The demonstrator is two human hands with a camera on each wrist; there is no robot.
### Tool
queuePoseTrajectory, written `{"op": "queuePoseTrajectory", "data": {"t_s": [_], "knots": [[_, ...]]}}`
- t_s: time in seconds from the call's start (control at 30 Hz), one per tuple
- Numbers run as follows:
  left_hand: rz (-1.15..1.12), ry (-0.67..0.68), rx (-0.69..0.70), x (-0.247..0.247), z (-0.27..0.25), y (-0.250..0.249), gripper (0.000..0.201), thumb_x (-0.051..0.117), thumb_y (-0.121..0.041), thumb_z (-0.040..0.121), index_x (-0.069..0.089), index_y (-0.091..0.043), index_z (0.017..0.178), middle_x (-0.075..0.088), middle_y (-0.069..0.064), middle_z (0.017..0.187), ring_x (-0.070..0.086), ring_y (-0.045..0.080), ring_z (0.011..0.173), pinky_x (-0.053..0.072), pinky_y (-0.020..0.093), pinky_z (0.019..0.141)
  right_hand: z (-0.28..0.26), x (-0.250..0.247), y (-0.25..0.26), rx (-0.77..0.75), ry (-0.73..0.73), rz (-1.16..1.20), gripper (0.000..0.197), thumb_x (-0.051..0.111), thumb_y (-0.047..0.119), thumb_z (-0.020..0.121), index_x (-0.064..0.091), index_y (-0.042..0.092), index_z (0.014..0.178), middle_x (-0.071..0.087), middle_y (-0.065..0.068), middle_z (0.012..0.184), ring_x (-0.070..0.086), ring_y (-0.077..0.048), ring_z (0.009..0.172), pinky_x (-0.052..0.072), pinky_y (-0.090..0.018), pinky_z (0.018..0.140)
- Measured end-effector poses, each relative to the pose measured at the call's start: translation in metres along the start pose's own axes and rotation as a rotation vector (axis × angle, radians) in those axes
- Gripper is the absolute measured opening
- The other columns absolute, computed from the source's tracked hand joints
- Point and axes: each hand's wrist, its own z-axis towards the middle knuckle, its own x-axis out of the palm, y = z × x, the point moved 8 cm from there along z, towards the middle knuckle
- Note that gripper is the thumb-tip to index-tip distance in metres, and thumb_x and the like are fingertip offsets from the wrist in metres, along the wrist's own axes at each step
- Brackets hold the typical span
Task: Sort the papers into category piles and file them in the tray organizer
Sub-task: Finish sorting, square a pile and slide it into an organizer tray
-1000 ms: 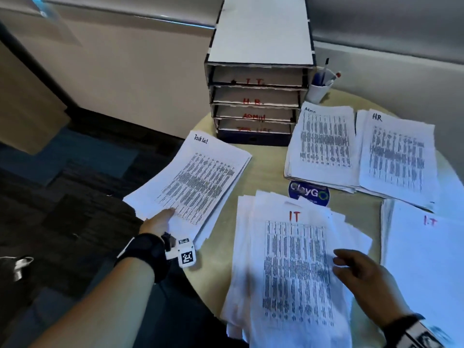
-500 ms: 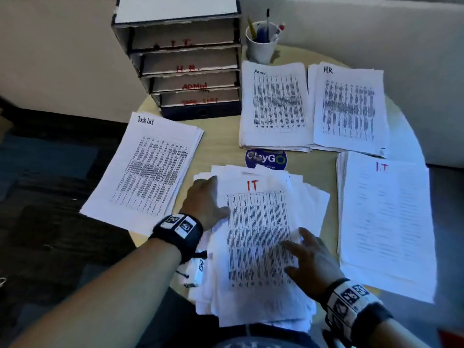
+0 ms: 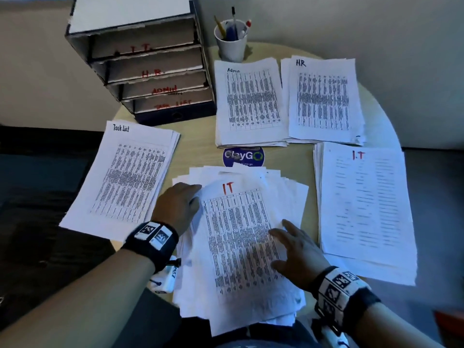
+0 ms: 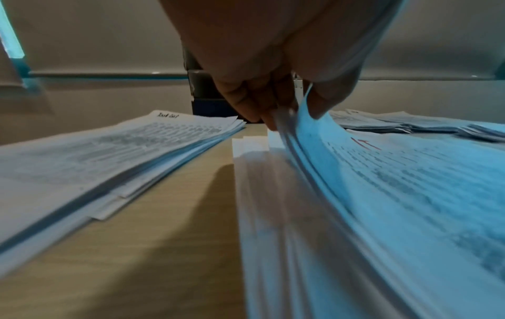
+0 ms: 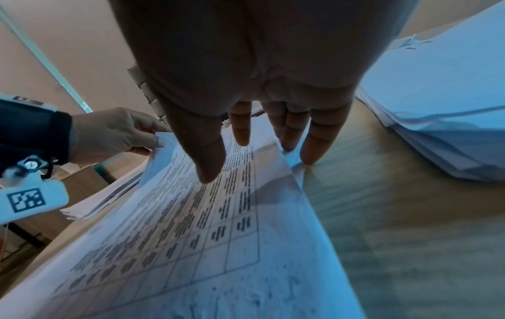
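Five heaps of white printed paper lie on the round pale wooden table (image 3: 198,144). Nearest me is the loose, fanned pile of sheets headed "IT" in red (image 3: 241,237), hanging over the table's near edge. My left hand (image 3: 177,207) pinches the left edge of its top sheets between thumb and fingers, lifting that edge off the sheets below. My right hand (image 3: 296,252) has its fingers spread and straight over the pile's right side, fingertips (image 5: 310,160) touching down at the paper's edge.

Left of the pile sits the "Task List" stack (image 3: 128,177); to the right the faintly printed "I.T" stack (image 3: 364,209); at the far side the "Admin" stack (image 3: 251,101) and "HR" stack (image 3: 324,99), overlapping. I see the four-tier cardboard tray organizer (image 3: 150,64) at the far left, with a white cup of pens (image 3: 232,45) beside it.
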Motion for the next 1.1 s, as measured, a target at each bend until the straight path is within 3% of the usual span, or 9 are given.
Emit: {"op": "queuePoseTrajectory", "data": {"t_s": [0.1, 0.23, 0.33, 0.47, 0.53, 0.6, 0.77, 0.93, 1.1], "knots": [[-0.037, -0.126, 0.062, -0.016, -0.009, 0.0, 0.037, 0.049, -0.031, 0.086, 0.079, -0.011, 0.095, 0.066, 0.018, 0.12, 0.06, 0.039, 0.108, 0.05, 0.045, 0.091, 0.003, 0.003, -0.005, -0.011, 0.005, 0.03, 0.082, 0.07, 0.047, 0.078, 0.027, 0.039, 0.148, 0.016, 0.001, 0.162, 0.022, -0.019, 0.146, 0.023, -0.032, 0.118], [-0.488, -0.07, 0.001, -0.029, -0.024, -0.011, 0.012, 0.06, -0.02, 0.094, 0.071, -0.025, 0.091, 0.071, -0.004, 0.096, 0.064, 0.017, 0.092, 0.049, 0.021, 0.08, 0.006, -0.01, -0.02, 0.026, -0.088, 0.317, 0.098, 0.083, 0.038, 0.071, 0.024, 0.034, 0.15, 0.038, 0.013, 0.148, 0.053, -0.01, 0.122, 0.044, -0.027, 0.099], [-0.688, 0.04, 0.086, -0.038, -0.043, -0.035, 0.01, 0.058, -0.023, 0.093, 0.066, -0.028, 0.089, 0.067, -0.009, 0.085, 0.061, 0.012, 0.083, 0.046, 0.02, 0.075, 0.007, -0.04, -0.037, 0.115, -0.366, 0.549, 0.105, 0.09, 0.026, 0.064, 0.028, 0.03, 0.149, 0.05, 0.007, 0.138, 0.059, -0.01, 0.107, 0.048, -0.029, 0.09], [-1.029, 0.252, -0.034, -0.019, -0.045, -0.036, 0.011, 0.06, -0.017, 0.09, 0.068, -0.024, 0.092, 0.064, -0.006, 0.085, 0.057, 0.013, 0.083, 0.051, 0.027, 0.08, 0.016, -0.056, -0.042, 0.062, -0.385, 0.912, 0.068, 0.09, 0.026, 0.063, 0.062, 0.021, 0.124, 0.071, 0.001, 0.108, 0.068, -0.015, 0.095, 0.055, -0.035, 0.088], [-0.961, 0.25, -0.091, -0.006, -0.028, -0.025, 0.019, 0.06, -0.01, 0.095, 0.07, -0.024, 0.103, 0.068, -0.005, 0.104, 0.061, 0.013, 0.097, 0.047, 0.029, 0.088, 0.02, -0.053, -0.039, 0.019, -0.29, 1.053, 0.034, 0.088, 0.024, 0.064, 0.076, 0.018, 0.096, 0.076, -0.007, 0.091, 0.071, -0.028, 0.089, 0.055, -0.049, 0.089], [-0.604, 0.193, -0.123, 0.004, -0.002, -0.007, 0.026, 0.058, -0.013, 0.097, 0.064, -0.027, 0.118, 0.06, -0.002, 0.127, 0.055, 0.015, 0.117, 0.041, 0.028, 0.095, 0.018, -0.05, -0.036, -0.021, -0.258, 1.084, 0.016, 0.082, 0.01, 0.067, 0.077, 0.02, 0.078, 0.075, -0.005, 0.081, 0.068, -0.023, 0.079, 0.052, -0.047, 0.085], [0.147, 0.359, -0.1, 0.036, 0.03, -0.009, 0.075, 0.073, -0.05, 0.075, 0.041, -0.03, 0.14, 0.042, 0.005, 0.135, 0.041, 0.031, 0.127, 0.042, 0.049, 0.1, 0.01, -0.042, -0.036, -0.043, -0.255, 1.021, 0.021, 0.075, -0.006, 0.075, 0.073, 0.014, 0.072, 0.071, -0.007, 0.074, 0.063, -0.014, 0.071, 0.048, -0.029, 0.073], [0.03, 0.279, -0.161, 0.036, 0.034, -0.007, 0.06, 0.08, -0.036, 0.075, 0.049, -0.03, 0.127, 0.044, 0.005, 0.128, 0.045, 0.03, 0.119, 0.042, 0.046, 0.095, 0.012, -0.045, -0.04, -0.055, -0.358, 0.962, 0.024, 0.075, -0.004, 0.078, 0.073, 0.02, 0.076, 0.073, -0.006, 0.078, 0.064, -0.017, 0.075, 0.049, -0.033, 0.076], [-0.133, 0.162, -0.272, 0.029, 0.015, 0.013, 0.073, 0.081, -0.038, 0.066, 0.043, -0.037, 0.129, 0.042, 0.002, 0.127, 0.057, 0.024, 0.11, 0.048, 0.046, 0.096, 0.017, -0.043, -0.039, -0.025, -0.341, 0.962, 0.026, 0.075, -0.006, 0.076, 0.075, 0.02, 0.076, 0.075, -0.008, 0.084, 0.068, -0.023, 0.084, 0.05, -0.037, 0.084]]}}
